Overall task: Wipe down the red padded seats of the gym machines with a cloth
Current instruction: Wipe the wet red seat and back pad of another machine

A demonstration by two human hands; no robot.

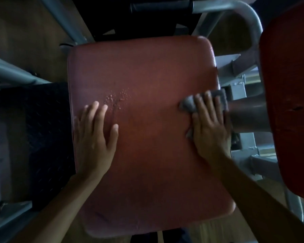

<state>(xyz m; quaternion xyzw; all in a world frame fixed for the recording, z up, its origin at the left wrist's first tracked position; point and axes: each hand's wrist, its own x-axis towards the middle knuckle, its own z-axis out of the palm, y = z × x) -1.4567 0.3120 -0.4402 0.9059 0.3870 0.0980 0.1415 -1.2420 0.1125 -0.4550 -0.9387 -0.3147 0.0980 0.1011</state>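
Pressing down with the straight, close-set fingers (200, 106) of the right hand (211, 130) on a crumpled grey cloth (189, 104), not curled round it, at the right edge of the red seat (147, 64), middle right of the frame. Resting flat with the spread, straight fingers (92, 116) of the left hand (95, 137) on the left side of the seat, holding nothing, just below a patch of droplets (117, 99) left of centre. To do this pass well: keep the palm's weight over the cloth to stop folds riding up, sweep toward the left of the frame across the middle and through the droplets, overlap each stroke, and slide the left hand clear before reaching it. Follow the rounded corners and the seam along the left rim too, probably the likeliest places to hold dirt. Judging by the wet beads, not far along on this seat. Counted: two hands, one cloth, one patch of droplets, and two red pads, namely the seat under the hands and a second pad (288, 81) at the right edge of the frame, apart from the cloth. Also one black grip (161, 6) at the top and one dark ribbed plate (46, 130) at the left.
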